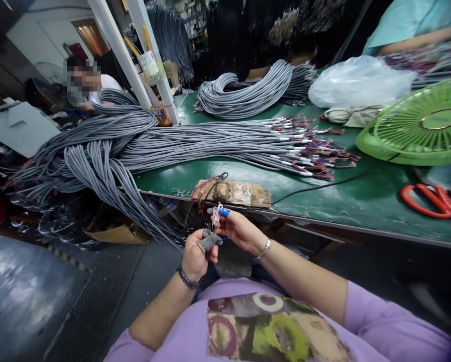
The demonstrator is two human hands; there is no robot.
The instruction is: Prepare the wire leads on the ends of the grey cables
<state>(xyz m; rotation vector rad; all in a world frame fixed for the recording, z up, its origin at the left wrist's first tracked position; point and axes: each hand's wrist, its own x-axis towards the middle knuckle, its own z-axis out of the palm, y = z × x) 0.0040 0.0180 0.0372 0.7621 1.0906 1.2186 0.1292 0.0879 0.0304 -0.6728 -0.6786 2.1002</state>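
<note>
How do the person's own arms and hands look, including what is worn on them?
Both arms have short, light purple fabric sleeves. The left hand has a dark, apparently beaded bracelet at its wrist and what seems a grey finger covering. The right hand has a silver-coloured metallic band at its wrist and a bright blue covering on one fingertip.

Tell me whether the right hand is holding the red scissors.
No, the red scissors lie on the green table, apart from the right hand.
</note>
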